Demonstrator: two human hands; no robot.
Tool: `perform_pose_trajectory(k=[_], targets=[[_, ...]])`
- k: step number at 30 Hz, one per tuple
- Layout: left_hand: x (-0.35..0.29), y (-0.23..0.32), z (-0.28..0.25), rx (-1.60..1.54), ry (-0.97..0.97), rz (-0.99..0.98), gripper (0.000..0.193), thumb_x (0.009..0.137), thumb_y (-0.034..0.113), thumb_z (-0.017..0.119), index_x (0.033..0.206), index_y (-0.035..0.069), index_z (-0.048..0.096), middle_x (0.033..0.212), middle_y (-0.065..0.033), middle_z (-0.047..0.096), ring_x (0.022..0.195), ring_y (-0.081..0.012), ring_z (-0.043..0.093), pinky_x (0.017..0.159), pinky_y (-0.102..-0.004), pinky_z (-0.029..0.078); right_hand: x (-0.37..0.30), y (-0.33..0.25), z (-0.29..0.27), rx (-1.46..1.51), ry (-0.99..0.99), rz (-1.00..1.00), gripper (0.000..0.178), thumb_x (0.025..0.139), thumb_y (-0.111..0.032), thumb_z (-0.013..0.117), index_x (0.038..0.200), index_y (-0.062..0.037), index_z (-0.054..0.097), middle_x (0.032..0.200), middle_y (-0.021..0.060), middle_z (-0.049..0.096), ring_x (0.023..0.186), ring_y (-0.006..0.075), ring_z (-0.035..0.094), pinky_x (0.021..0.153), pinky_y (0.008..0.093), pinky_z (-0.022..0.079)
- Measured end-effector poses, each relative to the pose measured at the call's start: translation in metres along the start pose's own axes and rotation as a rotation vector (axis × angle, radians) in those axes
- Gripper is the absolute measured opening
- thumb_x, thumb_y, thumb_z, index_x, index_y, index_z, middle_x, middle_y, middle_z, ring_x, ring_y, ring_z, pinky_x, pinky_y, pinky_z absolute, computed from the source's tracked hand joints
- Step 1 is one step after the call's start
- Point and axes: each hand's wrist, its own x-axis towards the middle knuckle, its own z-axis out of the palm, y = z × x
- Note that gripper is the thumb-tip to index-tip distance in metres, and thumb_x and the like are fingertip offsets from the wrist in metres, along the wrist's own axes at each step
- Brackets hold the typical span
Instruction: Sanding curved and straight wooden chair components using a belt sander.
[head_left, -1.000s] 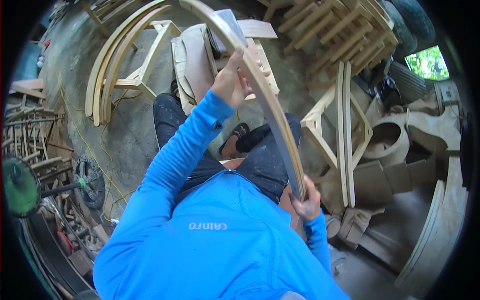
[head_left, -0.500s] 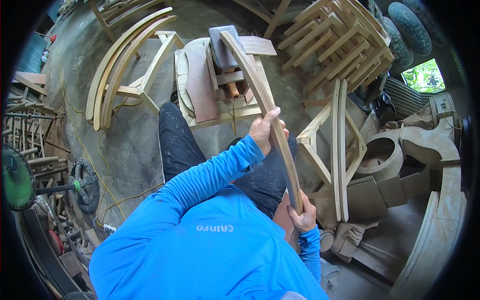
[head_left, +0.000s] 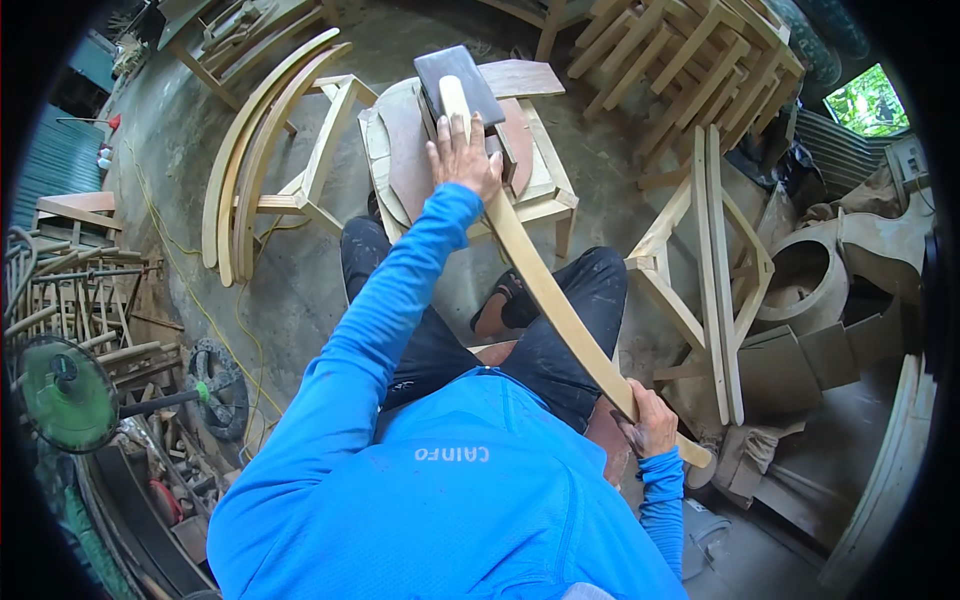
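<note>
Cord, yellow, trails over the floor at the left of the frame; a snagged foot could tug it, and its ends are hard to trace. Just beyond it, at upper left, curved strips stand close together at a light wooden frame; whether they are fastened cannot be told, but if loose, a bump could slide them down. At upper centre a grey rectangular pad sits above a wooden stand, with the far end of a curved slat lying over it. The left hand is spread over the slat, fingertips right at the pad's lower edge. That closeness looks like the chief hazard: a forward slip could scrape the fingers on the pad, and uneven pressure could rock the slat sideways. From there the slat slants down above the dark trousers to lower right of centre, where the right hand is wrapped around it, a short tail poking past. Should that grip loosen, the tail could swing toward the paired strips standing at right.
</note>
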Motion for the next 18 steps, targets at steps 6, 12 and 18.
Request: perform_pose_trajectory(k=[6,12,18], targets=[[0.045,-0.013,0.020,0.017,-0.011,-0.022,0.076,0.096,0.033,0.051,0.160,0.000,0.025,0.169,-0.0169,0.019,0.159,-0.0333,0.008,0.126,-0.0558,0.009,0.022,0.000,0.006,-0.035,-0.092,-0.033,0.087,0.073,-0.029,0.089,0.149,-0.0127,0.051,0.086,0.0138,0.062,0.074,0.0306,0.066,0.067,0.0402,0.054],[0.112,-0.033,0.032,0.033,0.070,-0.014,0.072,0.093,0.026,0.050,0.157,-0.001,0.030,0.166,-0.0165,0.026,0.157,-0.0333,0.017,0.126,-0.0548,0.014,0.094,-0.001,0.006,0.015,-0.139,-0.010,0.085,0.072,-0.028,0.088,0.148,-0.0180,0.052,0.084,0.0099,0.061,0.076,0.0300,0.066,0.066,0.0417,0.054],[0.222,-0.096,0.046,0.090,0.153,0.025,0.068,0.093,0.026,0.050,0.155,0.001,0.037,0.164,-0.0164,0.033,0.154,-0.0347,0.025,0.124,-0.0543,0.024,0.199,-0.017,0.021,0.058,-0.093,-0.053,0.087,0.071,-0.026,0.088,0.149,-0.0187,0.050,0.085,0.0095,0.060,0.075,0.0300,0.066,0.064,0.0421,0.054]])
